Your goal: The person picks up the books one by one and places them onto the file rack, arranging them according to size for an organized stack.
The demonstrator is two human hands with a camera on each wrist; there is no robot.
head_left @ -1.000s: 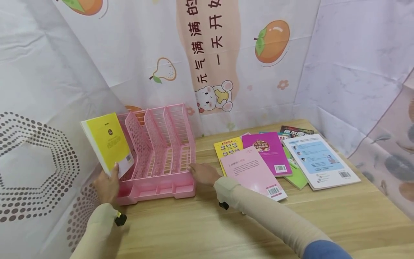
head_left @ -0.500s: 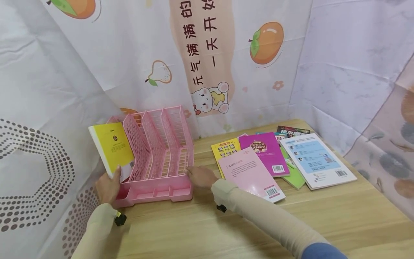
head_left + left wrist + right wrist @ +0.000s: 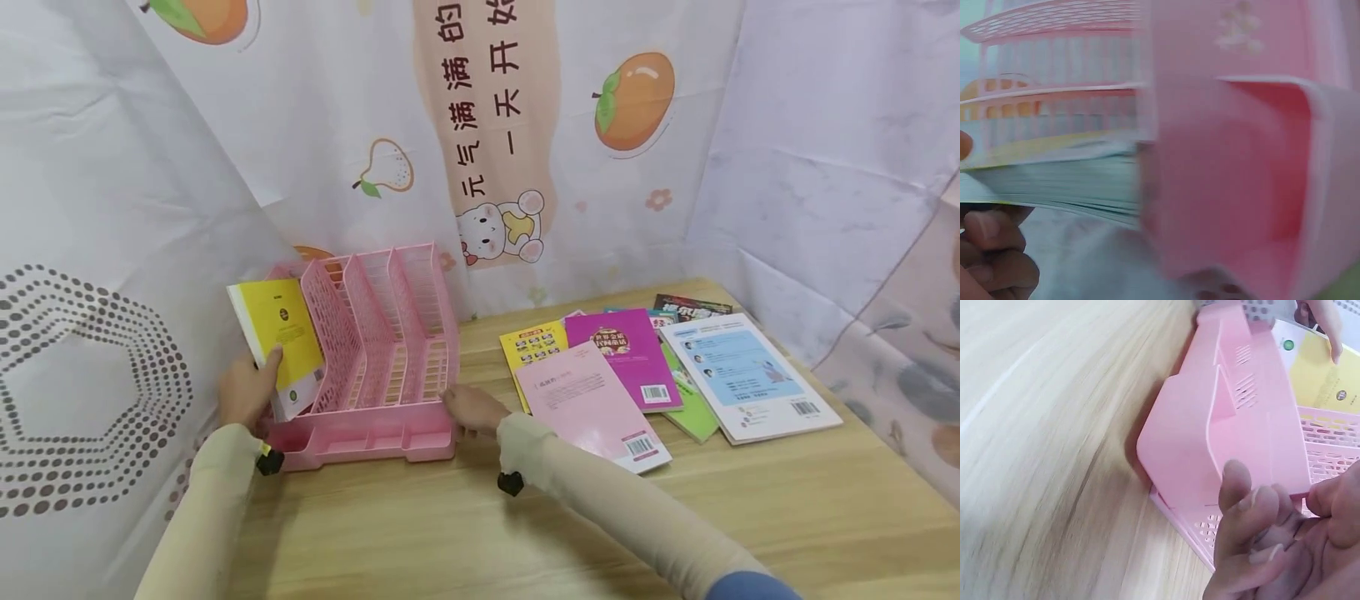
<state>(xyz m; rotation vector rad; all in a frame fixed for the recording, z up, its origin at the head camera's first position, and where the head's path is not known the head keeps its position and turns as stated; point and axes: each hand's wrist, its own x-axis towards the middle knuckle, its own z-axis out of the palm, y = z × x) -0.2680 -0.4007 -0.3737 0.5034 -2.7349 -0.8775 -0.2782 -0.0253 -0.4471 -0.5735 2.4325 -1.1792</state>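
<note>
A yellow-and-white book (image 3: 285, 327) leans in the leftmost slot of a pink desk file rack (image 3: 360, 451). My left hand (image 3: 246, 390) grips it by the left edge, thumb on the yellow back cover and fingers behind. In the left wrist view, the book's page block (image 3: 1066, 186) runs up to the rack's pink front wall (image 3: 1204, 181). At the rack's front right corner, my right hand (image 3: 476, 409) pinches the edge. The right wrist view shows that hand's curled fingers (image 3: 1244, 519) in front of the corner and the thumb over its edge.
Right of the rack lie overlapping books: a pink one (image 3: 588, 408), a purple one (image 3: 626, 367), a yellow one (image 3: 528, 343), a green one (image 3: 697, 412) and a white-and-blue one (image 3: 750, 375). A patterned curtain (image 3: 315, 100) hangs behind the wooden table (image 3: 420, 533).
The yellow book has moved right and lower into the leftmost slot, my left hand going with it. My right hand stays at the rack's corner.
</note>
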